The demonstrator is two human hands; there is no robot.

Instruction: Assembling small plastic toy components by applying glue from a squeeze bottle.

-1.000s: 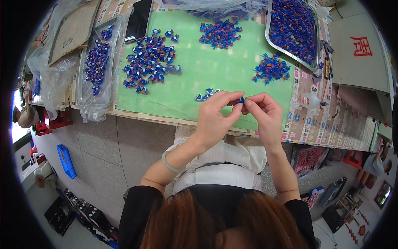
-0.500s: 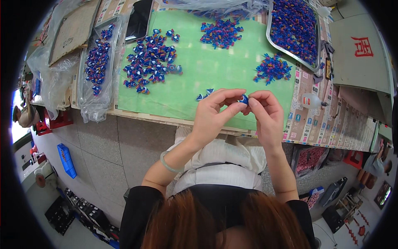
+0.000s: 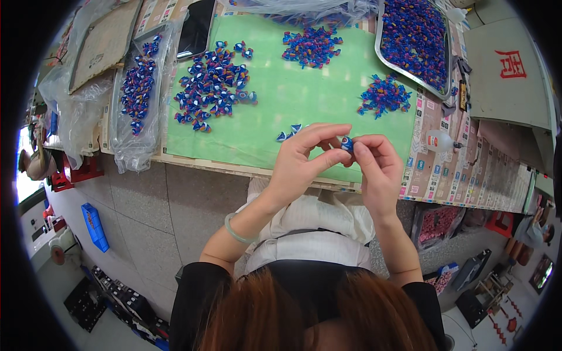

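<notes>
Between the thumb and fingers of my right hand is a small blue plastic piece with a white patch. My left hand is beside it, index finger and thumb apart around the piece; the thumb tip is close to it, and I cannot tell whether they touch. Just past my left fingers, a few blue-and-white pieces lie on the green mat. Farther left spreads a larger group of blue-and-white pieces. Two heaps of small blue and orange parts, a back heap and a right heap, rest on the mat.
A metal tray full of blue and orange parts stands at the back right. Near the right edge is a clear bottle. At left are a black phone and a plastic-lined tray of blue-and-white pieces. A blue crate sits on the floor.
My left index finger and thumb have parted from the piece, which stays in my right fingers. The right hand has shifted slightly right and down, showing more of the piece.
</notes>
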